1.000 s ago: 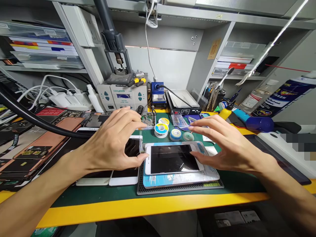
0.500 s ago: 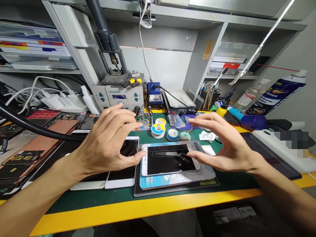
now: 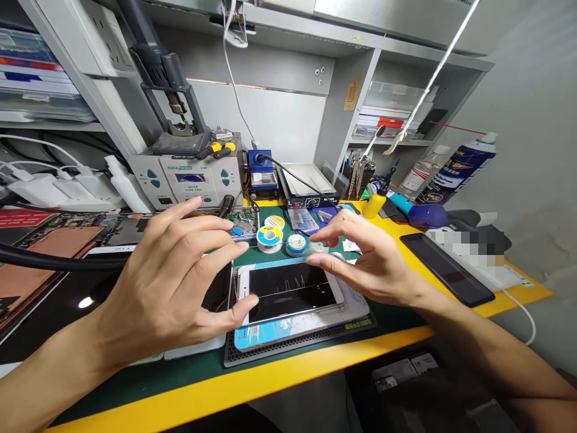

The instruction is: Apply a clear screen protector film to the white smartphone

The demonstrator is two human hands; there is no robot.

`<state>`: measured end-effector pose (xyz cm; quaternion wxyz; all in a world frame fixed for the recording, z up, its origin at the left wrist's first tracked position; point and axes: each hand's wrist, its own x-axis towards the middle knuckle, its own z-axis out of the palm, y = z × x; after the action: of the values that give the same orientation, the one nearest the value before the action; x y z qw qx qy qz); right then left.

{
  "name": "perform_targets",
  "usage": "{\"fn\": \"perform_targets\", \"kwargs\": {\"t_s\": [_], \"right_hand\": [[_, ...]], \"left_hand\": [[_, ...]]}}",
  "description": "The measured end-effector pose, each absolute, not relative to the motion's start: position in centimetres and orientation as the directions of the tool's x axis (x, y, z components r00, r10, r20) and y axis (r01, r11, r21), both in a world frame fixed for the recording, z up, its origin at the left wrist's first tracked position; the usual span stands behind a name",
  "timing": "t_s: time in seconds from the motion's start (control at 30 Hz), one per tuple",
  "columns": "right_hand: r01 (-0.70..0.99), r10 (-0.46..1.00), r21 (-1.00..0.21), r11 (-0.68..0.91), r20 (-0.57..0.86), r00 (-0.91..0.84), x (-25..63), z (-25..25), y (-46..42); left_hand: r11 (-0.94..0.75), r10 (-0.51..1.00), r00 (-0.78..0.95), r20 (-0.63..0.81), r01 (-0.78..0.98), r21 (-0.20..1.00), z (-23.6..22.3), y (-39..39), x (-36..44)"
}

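A white-framed smartphone (image 3: 293,291) with a dark, glossy screen lies face up on a blue and grey sheet (image 3: 265,338), over a black perforated mat (image 3: 297,349). My left hand (image 3: 180,270) is at the phone's left end, fingers spread and the thumb over the screen's left edge. Above the right end, my right hand (image 3: 360,255) curves with a gap between thumb and fingers. Faint thin lines show between the hands and across the screen; whether they are a wire, a clear film's edge or reflections, I cannot tell.
Solder spools (image 3: 269,239) and a round blue tin (image 3: 296,245) stand behind the phone. Farther back are a hot-air station (image 3: 189,177) and a flat heating plate (image 3: 311,192). Another dark phone (image 3: 446,267) lies right. A black hose (image 3: 58,258) crosses the left side.
The view has swung right, so the bench appears shifted left. My right hand has drawn closer to my left, and its thumb and fingertips are nearer each other. The phone stays on its sheet.
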<state>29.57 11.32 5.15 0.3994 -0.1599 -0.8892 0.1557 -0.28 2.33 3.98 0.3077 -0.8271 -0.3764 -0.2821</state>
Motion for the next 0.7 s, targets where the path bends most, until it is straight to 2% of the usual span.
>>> {"fn": "perform_targets", "kwargs": {"t_s": [0.13,0.3,0.47,0.57,0.7], "right_hand": [[0.155,0.460,-0.470,0.869,0.651,-0.604,29.4,5.6,11.1],[0.213,0.522,-0.500,0.839,0.630,-0.576,29.4,5.9,11.0],[0.283,0.648,-0.607,0.743,0.545,-0.533,29.7,6.3,10.6],[0.228,0.677,-0.684,0.693,0.507,-0.534,29.6,6.2,10.3],[0.146,0.722,-0.800,0.582,0.426,-0.546,29.2,5.9,9.9]], "left_hand": [[-0.524,0.506,0.517,0.690,0.820,-0.230,3.8,2.2,-0.1],[-0.541,0.501,0.515,0.695,0.814,-0.213,3.7,2.3,0.3],[-0.546,0.529,0.480,0.700,0.824,-0.153,3.8,2.3,0.4],[-0.542,0.546,0.462,0.699,0.831,-0.125,3.8,2.4,0.3],[-0.552,0.517,0.476,0.712,0.820,-0.148,3.6,2.5,0.2]]}}
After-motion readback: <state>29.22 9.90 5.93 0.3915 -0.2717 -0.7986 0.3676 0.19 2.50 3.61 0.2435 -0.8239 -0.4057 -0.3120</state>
